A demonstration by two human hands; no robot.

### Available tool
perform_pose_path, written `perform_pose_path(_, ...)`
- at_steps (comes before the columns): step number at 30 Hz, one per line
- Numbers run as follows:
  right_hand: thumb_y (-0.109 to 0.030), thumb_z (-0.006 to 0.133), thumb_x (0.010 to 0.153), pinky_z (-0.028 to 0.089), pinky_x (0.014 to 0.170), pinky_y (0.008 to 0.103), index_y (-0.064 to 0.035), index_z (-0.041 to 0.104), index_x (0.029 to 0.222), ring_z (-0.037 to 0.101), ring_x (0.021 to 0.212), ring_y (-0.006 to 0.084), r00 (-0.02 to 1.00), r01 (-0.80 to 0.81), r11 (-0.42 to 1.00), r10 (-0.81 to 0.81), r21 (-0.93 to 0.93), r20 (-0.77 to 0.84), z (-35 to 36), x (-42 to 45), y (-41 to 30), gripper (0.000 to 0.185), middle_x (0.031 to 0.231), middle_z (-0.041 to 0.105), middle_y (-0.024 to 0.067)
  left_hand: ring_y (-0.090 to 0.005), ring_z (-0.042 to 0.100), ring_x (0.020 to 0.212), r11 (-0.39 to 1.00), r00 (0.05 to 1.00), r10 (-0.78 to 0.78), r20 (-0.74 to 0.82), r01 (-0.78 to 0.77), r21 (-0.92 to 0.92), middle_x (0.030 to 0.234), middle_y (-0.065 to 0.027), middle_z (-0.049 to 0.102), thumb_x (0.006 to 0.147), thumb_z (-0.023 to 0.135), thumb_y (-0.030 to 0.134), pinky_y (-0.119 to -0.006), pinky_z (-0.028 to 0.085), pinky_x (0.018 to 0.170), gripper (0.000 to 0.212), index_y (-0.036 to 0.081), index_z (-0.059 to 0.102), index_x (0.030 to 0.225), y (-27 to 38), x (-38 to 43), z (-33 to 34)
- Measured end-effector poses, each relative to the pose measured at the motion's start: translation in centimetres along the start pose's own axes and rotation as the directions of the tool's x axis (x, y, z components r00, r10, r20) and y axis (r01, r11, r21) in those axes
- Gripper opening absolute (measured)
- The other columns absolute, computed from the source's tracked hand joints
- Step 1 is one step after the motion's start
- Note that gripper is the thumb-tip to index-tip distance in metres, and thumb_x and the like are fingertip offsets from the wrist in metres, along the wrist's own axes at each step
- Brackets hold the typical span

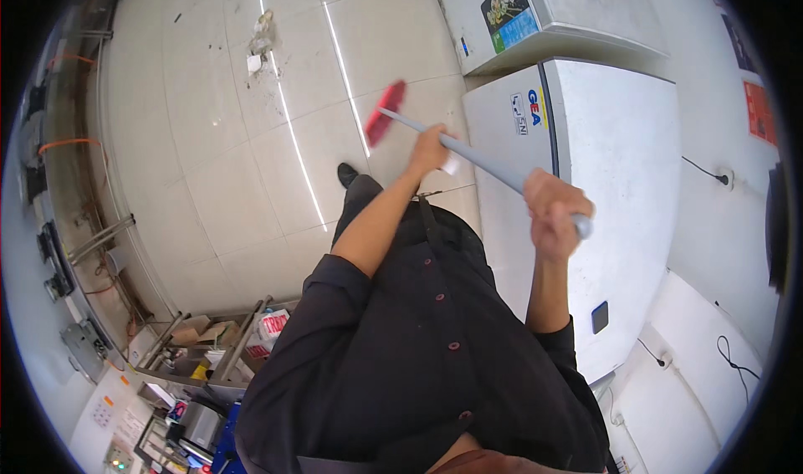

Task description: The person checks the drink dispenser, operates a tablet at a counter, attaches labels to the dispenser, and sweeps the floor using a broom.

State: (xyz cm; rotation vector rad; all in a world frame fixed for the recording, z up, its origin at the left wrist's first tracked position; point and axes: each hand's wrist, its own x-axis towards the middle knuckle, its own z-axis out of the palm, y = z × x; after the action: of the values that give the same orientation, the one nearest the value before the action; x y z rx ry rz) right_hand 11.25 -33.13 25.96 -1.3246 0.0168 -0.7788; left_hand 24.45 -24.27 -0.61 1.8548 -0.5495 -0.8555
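My left hand (pixel 431 151) is closed around the lower part of a grey broom handle (pixel 486 163). My right hand (pixel 558 213) grips the same handle close to its top end, over the white freezer. The handle slants down to a red broom head (pixel 386 113), slightly blurred, at the tiled floor. Farther off on the floor lies a small heap of debris (pixel 262 31) with a white scrap (pixel 254 64) beside it and dark specks around.
A white chest freezer (pixel 615 135) stands close on the right, with a phone (pixel 600 317) on its lid and a second white freezer (pixel 602 3) beyond. At the left runs a metal-framed bench (pixel 100 235). Boxes (pixel 191 329) fill a shelf at lower left.
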Motion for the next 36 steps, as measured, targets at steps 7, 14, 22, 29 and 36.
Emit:
perform_pose_path(7, 0.001, 0.059, 0.084, 0.048, 0.080, 0.0475, -0.0012, 0.051, 0.067, 0.055, 0.068, 0.0224, 0.985, -0.160, 0.969, 0.170, -0.190, 0.038, -0.4, 5.2, 5.2, 0.019, 0.073, 0.057, 0.0090, -0.0291, 0.069, 0.070, 0.965, 0.994, 0.034, -0.105, -0.005, 0.264, 0.074, -0.0210, 0.065, 0.089, 0.068, 0.019, -0.042, 0.050, 0.059, 0.028, 0.002, 0.051, 0.076, 0.8, 8.7, -11.4)
perform_pose_path(14, -0.020, 0.053, 0.088, 0.036, 0.046, 0.0286, -0.0120, 0.036, 0.059, 0.046, 0.044, 0.0163, 0.991, 0.037, 0.969, -0.005, -0.242, 0.135, -0.6, 21.0, -6.9, 0.034, 0.048, 0.045, 0.0012, -0.0213, 0.059, 0.059, 0.975, 0.976, 0.198, 0.087, -0.188, -0.119, 0.063, -0.0138, 0.059, 0.087, 0.072, 0.031, -0.040, 0.045, 0.057, 0.039, 0.002, 0.051, 0.073, 17.4, 12.9, -4.3)
perform_pose_path(22, 0.001, 0.068, 0.074, 0.030, 0.048, 0.0341, -0.0044, 0.043, 0.056, 0.041, 0.047, 0.0218, 0.976, -0.101, 0.921, 0.165, -0.377, 0.142, 6.6, 30.4, 9.6, 0.031, 0.054, 0.043, 0.0062, -0.0194, 0.069, 0.080, 0.979, 0.949, 0.201, 0.244, -0.183, -0.094, 0.088, -0.0133, 0.072, 0.080, 0.070, 0.009, -0.035, 0.052, 0.069, 0.014, 0.002, 0.059, 0.084, 7.0, 26.9, -11.5)
perform_pose_path(29, -0.004, 0.071, 0.083, 0.039, 0.063, 0.0372, -0.0020, 0.045, 0.064, 0.042, 0.060, 0.0260, 0.975, -0.096, 0.970, 0.136, -0.224, 0.173, 9.8, 34.7, 19.9, 0.032, 0.062, 0.044, 0.0090, -0.0245, 0.069, 0.081, 0.905, 0.917, 0.336, 0.217, -0.378, 0.196, 0.080, -0.0117, 0.069, 0.075, 0.067, -0.002, -0.036, 0.053, 0.069, 0.012, 0.003, 0.059, 0.083, 0.7, 33.6, -29.6)
perform_pose_path(36, -0.009, 0.067, 0.087, 0.038, 0.065, 0.0345, -0.0019, 0.041, 0.063, 0.040, 0.062, 0.0234, 0.985, -0.083, 0.996, 0.085, -0.019, 0.153, 11.1, 40.7, 25.8, 0.037, 0.060, 0.042, 0.0085, -0.0246, 0.066, 0.086, 0.925, 0.967, -0.119, 0.225, 0.026, 0.379, 0.097, -0.0110, 0.064, 0.084, 0.068, 0.023, -0.037, 0.056, 0.067, 0.030, 0.005, 0.057, 0.106, 1.0, 39.7, -38.6)
